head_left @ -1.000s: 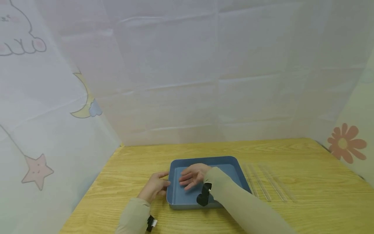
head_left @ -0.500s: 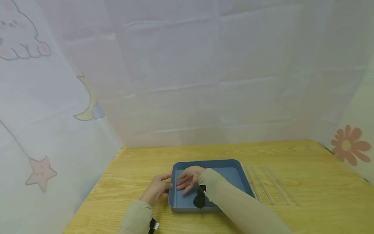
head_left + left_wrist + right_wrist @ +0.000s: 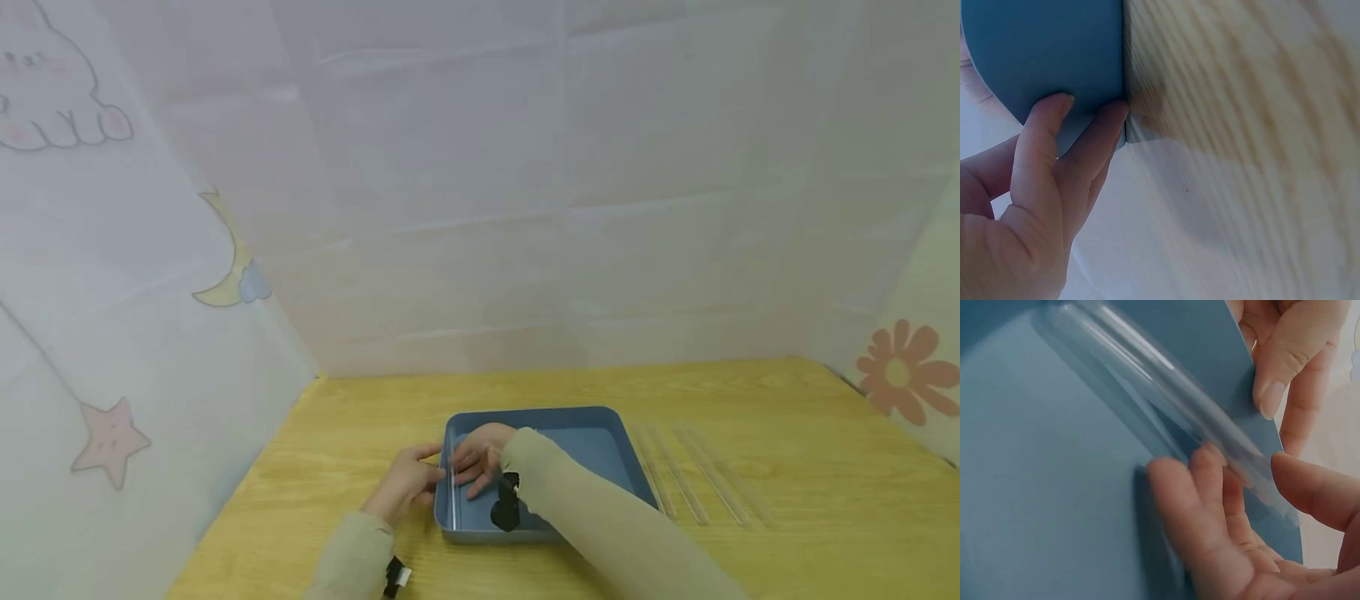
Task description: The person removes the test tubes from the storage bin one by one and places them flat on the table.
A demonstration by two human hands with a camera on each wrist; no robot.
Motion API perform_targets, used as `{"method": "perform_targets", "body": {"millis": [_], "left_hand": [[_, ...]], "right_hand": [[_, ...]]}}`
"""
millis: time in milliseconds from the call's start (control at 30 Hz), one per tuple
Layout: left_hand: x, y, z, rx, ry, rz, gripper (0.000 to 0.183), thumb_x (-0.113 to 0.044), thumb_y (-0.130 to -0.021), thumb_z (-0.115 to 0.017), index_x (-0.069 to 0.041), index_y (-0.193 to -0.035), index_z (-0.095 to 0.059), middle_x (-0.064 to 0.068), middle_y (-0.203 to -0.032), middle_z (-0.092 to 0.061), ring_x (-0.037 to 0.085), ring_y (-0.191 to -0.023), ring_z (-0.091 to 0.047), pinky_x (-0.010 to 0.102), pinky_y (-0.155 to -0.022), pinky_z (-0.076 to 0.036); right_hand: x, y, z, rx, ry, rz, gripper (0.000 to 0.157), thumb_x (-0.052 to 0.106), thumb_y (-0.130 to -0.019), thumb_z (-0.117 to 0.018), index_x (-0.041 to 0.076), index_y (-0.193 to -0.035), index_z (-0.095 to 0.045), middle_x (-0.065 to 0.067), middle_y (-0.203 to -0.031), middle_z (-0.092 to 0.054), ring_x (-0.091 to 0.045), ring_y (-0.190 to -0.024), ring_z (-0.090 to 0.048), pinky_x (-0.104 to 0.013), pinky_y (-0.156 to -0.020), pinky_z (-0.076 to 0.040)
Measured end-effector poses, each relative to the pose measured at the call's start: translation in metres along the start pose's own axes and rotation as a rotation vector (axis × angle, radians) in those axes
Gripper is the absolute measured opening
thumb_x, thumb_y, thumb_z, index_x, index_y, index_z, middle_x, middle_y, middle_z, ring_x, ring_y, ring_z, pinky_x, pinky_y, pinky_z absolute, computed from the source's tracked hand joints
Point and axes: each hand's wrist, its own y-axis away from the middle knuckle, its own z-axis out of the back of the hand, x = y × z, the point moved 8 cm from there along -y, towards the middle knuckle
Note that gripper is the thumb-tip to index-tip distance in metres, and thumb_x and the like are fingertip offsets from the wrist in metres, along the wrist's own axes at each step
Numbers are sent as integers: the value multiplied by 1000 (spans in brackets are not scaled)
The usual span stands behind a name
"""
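Observation:
A shallow blue tray sits on the table in the head view. Inside, along its left wall, a clear tube runs lengthwise. My right hand reaches across the tray; in the right wrist view its fingertips are on one side of the tube and its thumb tip is at the other. At the tray's left side my left hand grips the wall, thumb over the rim and fingers against the outside near the base.
Several clear rods or tubes lie side by side on the wooden table, right of the tray. A pale patterned sheet hangs behind the table and along its sides. A black strap circles the right wrist.
My right hand has shifted left toward the tray's left wall, and the tube there shows more plainly now. The left hand keeps its place at the wall. The head view has shifted slightly.

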Motion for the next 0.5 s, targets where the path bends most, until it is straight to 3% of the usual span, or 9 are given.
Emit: {"method": "perform_targets", "body": {"millis": [133,333,500], "left_hand": [[-1,-1,0,-6,-7,-6,50,12,-89,-55,12,-138,-44,22,-102,-67,22,-81,-66,31,-63,-57],[0,-1,0,-10,0,-8,51,11,-89,-56,11,-139,-44,13,-92,-69,19,-77,-66,29,-60,-56],[1,-1,2,9,1,-2,51,9,-92,-55,10,-141,-42,14,-92,-70,18,-76,-66,27,-57,-54]], "right_hand": [[2,1,3,-11,5,21,32,-2,-92,-61,-12,-123,-56,-32,-123,-56,-39,-105,-61,-56,-85,-52],[7,4,12,6,33,52,54,0,-93,-61,-4,-143,-42,-32,-127,-52,-39,-101,-63,-56,-81,-53],[8,11,26,2,26,47,53,1,-95,-58,-3,-144,-41,-29,-126,-53,-39,-103,-62,-58,-83,-52]]}}
